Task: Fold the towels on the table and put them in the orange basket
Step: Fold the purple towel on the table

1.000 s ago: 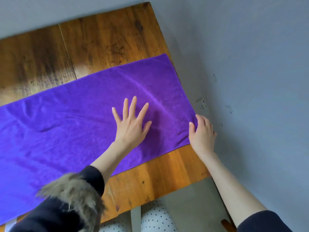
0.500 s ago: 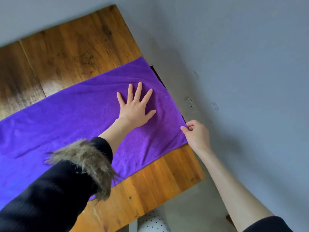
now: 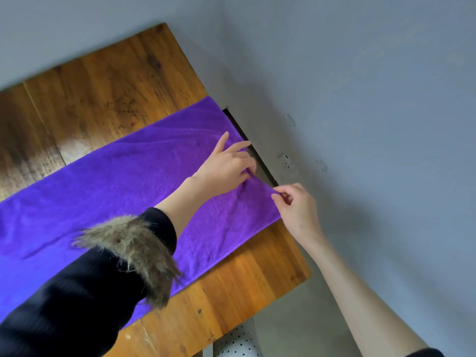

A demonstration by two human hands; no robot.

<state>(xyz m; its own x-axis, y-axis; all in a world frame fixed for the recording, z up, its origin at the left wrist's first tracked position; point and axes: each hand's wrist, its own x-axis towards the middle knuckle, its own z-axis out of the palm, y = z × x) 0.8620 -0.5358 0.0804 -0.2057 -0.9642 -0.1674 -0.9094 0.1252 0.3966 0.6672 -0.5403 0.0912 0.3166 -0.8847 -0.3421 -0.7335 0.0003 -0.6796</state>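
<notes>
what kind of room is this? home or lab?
Likely a home, though little shows. A worn wooden table sits in the corner of plain grey walls, with a purple towel spread on it. No lab gear in view.

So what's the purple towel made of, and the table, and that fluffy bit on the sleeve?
Purple towel: soft fuzzy cloth, probably microfibre or terry; matte nap, gentle wrinkles.
Table: wood planks, likely varnished; visible grain, dark stains, slight sheen.
Cuff trim on the sleeve: fur, real or fake I can't tell; long shaggy brown hairs.

1 head-worn view, tilted, steeply down and close over the table (image 3: 108, 99) corner.
</notes>
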